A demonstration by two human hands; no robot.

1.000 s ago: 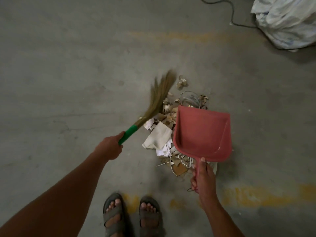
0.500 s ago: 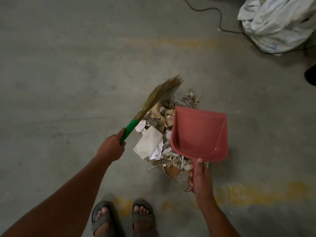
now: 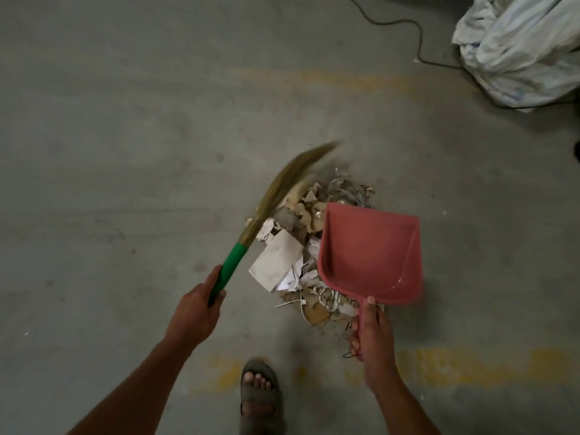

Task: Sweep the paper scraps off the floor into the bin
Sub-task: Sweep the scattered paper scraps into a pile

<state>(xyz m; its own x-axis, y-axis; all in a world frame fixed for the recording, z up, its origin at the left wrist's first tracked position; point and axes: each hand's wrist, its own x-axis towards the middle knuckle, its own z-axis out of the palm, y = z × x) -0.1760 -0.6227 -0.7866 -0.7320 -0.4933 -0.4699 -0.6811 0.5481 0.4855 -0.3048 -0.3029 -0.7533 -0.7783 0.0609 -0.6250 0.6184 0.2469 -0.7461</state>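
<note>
Down in the head view, the left hand [image 3: 196,309] comes in from the lower left of the frame with its fingers wrapped round the green handle of a grass broom [image 3: 232,265], thumb lying along the grip; the tan bristles [image 3: 292,180] fan up and to the right toward the centre and are blurred at their tips, lying along the upper left edge of the pile of paper scraps [image 3: 301,252]. That pile sits on the grey concrete floor [image 3: 125,136] just right of centre: torn white sheets, brown cardboard bits and thin curled strips heaped together. A red plastic dustpan [image 3: 370,255] is tilted over the right side of the pile, hiding part of it, its open mouth toward the top of the frame and its inside bare. The right hand [image 3: 373,337], entering from the lower right, grips the dustpan's handle with the thumb pressed on top near the pan's back wall and the fingers curled underneath. One foot in a grey sandal [image 3: 259,394] shows at the bottom centre, standing by a worn yellow painted line [image 3: 455,362] that runs across the lower frame. At the upper right lies a crumpled white sack [image 3: 521,48], with a dark cable [image 3: 417,36] snaking across the floor toward it
</note>
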